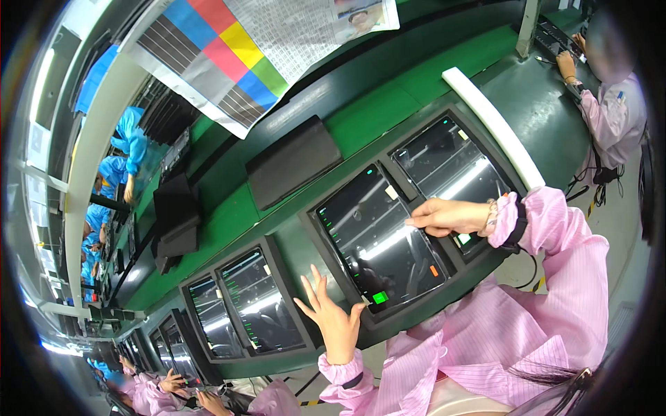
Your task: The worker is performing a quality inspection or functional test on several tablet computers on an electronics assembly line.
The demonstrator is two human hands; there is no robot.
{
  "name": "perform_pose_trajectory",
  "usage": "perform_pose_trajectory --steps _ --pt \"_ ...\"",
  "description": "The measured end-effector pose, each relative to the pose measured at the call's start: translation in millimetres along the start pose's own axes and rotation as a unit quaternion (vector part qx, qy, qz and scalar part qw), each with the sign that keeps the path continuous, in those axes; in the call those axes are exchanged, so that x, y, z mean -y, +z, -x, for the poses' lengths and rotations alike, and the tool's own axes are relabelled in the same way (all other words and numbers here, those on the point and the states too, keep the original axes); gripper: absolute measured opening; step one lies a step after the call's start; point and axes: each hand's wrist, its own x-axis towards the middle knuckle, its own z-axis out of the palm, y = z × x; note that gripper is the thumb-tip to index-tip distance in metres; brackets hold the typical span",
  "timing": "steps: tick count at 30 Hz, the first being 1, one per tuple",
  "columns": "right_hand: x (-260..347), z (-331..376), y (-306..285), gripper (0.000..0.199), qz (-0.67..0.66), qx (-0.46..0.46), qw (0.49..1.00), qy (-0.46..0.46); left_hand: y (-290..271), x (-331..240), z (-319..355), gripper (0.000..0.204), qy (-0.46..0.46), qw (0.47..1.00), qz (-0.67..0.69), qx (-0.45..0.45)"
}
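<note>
In front of me, a tablet-like panel (368, 236) lies face up in a dark frame. Its black screen is lit, with green and orange blocks near the close end, and a pale tab sits on its right edge. My right hand (451, 216) is over that right edge, thumb and fingers pinched together; what they hold, if anything, is hidden. Beside the panel's near left corner, my left hand (333, 315) has its fingers spread and holds nothing. Partly under my right arm, a second panel (451, 163) shares the frame.
A black case (291, 163) lies beyond on the green bench. To the left, another frame holds two lit panels (253, 298). A white bar (492, 125) borders my frame's right side. Overhead hangs a colour-printed sheet (229, 59). Co-workers sit left and right.
</note>
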Motion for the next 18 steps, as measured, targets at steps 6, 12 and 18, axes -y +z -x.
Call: perform_pose_trajectory --steps 6,12,18 --pt "10.6 13.4 35.5 0.035 0.023 -0.045 0.985 -0.165 4.1 0.3 13.2 0.075 0.018 0.977 0.175 -0.120" --pt "16.7 77.3 56.8 0.030 0.096 0.008 0.960 -0.262 4.3 -19.9 25.3 0.047 -0.102 0.825 0.553 -0.049" --pt "42.3 85.4 56.9 0.047 0.095 -0.110 0.891 -0.431 0.6 -51.1 43.9 0.031 -0.121 0.718 0.681 -0.084"
